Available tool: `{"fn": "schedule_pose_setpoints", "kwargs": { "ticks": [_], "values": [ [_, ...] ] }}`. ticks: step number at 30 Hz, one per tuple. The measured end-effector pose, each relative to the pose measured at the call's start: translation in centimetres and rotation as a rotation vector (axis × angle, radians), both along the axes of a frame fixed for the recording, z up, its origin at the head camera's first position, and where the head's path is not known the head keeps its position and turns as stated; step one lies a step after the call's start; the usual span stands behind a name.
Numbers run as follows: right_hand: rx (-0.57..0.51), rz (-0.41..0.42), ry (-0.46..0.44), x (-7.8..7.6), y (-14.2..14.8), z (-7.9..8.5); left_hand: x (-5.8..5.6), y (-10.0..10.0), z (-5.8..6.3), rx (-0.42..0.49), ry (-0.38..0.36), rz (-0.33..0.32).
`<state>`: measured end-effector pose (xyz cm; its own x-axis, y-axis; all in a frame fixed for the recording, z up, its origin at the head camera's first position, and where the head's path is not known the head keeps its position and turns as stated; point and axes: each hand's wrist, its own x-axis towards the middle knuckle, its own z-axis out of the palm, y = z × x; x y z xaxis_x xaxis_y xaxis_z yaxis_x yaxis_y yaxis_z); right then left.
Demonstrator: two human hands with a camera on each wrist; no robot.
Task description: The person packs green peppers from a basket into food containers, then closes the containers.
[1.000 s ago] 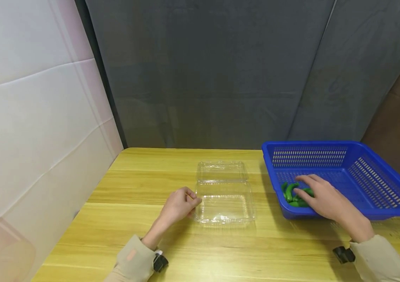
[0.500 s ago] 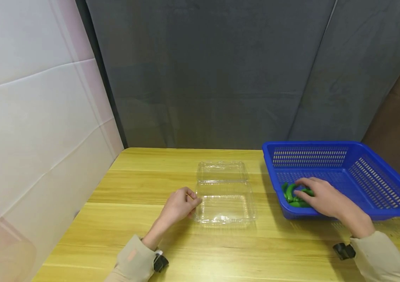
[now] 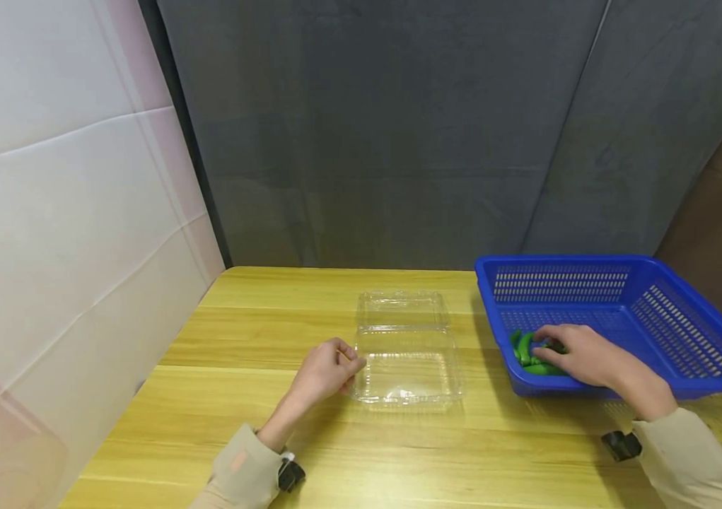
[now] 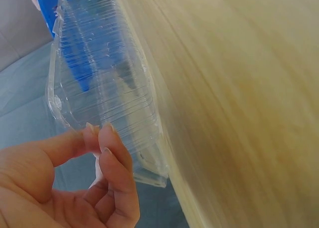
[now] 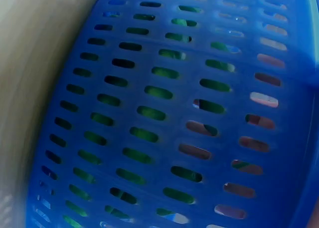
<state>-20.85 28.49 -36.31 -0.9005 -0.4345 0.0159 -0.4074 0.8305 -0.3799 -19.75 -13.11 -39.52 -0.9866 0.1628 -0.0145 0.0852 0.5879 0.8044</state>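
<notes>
Before me on the table lies a clear plastic clamshell box (image 3: 406,367), its lid (image 3: 402,309) folded back. My left hand (image 3: 324,369) pinches the box's left rim; in the left wrist view, thumb and index fingertips meet at the clear edge (image 4: 107,106). Several green peppers (image 3: 526,350) lie in the near left corner of a blue plastic basket (image 3: 653,385). My right hand (image 3: 583,355) reaches over the basket's near rim, fingers curled round a green pepper partly hidden under them. Through the slots in the right wrist view, green peppers (image 5: 152,113) and bits of fingers (image 5: 194,151) show.
The wooden table (image 3: 259,318) carries the box in the middle and the basket on the right. A dark grey curtain (image 3: 361,141) hangs behind the table, and a pale cloth panel (image 3: 68,212) stands at the left.
My right hand has sunk slightly lower into the basket, and its fingers and thumb have drawn closer together over the peppers. The left hand and the clear box have stayed in place.
</notes>
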Motion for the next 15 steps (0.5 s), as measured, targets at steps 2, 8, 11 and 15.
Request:
{"fn": "schedule_pose_setpoints", "kwargs": {
  "ticks": [2,8,11,15],
  "values": [
    [0.005,0.003,0.002,-0.13,0.08,-0.07,0.01,0.01,0.03,-0.001,0.0,0.0],
    [0.026,0.015,-0.004,-0.42,0.36,-0.11,0.01,0.03,0.03,-0.005,-0.002,0.003],
    [0.031,0.029,-0.008,-0.48,0.43,-0.01,-0.01,0.03,0.03,-0.008,-0.003,0.003],
    [0.023,0.046,-0.015,-0.46,0.57,0.13,-0.02,0.02,0.05,-0.005,-0.006,0.002]
  ]
}}
